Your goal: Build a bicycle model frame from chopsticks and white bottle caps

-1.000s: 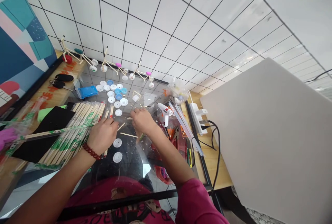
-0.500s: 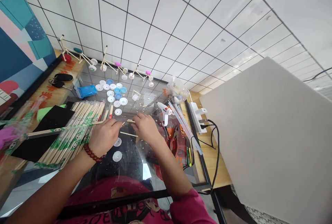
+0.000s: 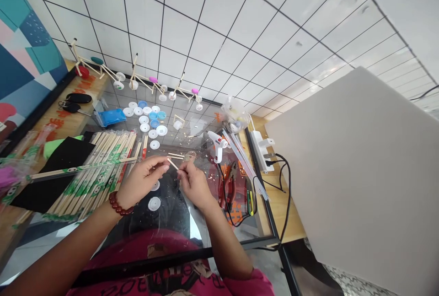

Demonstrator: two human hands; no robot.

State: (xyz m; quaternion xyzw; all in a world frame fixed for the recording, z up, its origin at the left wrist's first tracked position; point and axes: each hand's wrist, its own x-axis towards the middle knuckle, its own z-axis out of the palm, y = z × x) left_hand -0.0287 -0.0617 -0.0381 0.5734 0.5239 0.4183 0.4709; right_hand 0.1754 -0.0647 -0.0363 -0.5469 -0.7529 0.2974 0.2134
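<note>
A short wooden stick (image 3: 173,164) spans the gap between my two hands over the glass table. My left hand (image 3: 144,179), with a red bead bracelet (image 3: 119,204) at the wrist, pinches its upper left end. The fingers of my right hand (image 3: 195,184) are closed on its lower right end. Just beyond the fingertips lie a couple more cut sticks (image 3: 176,155). Under and beside my left hand are white bottle caps (image 3: 154,203). Many wrapped chopsticks (image 3: 99,172) are spread left of that hand.
White and blue caps (image 3: 144,120) cluster farther back. A glue gun (image 3: 218,145), clear glue sticks (image 3: 245,163), pliers (image 3: 232,186) and a power strip (image 3: 261,152) with cables sit to the right. Small stick-built tricycles (image 3: 137,76) line the wall; a blue packet (image 3: 110,116) lies left.
Both hands have drawn back slightly toward me. The short stick that lay on the glass below them is now lifted between the fingers of both hands.
</note>
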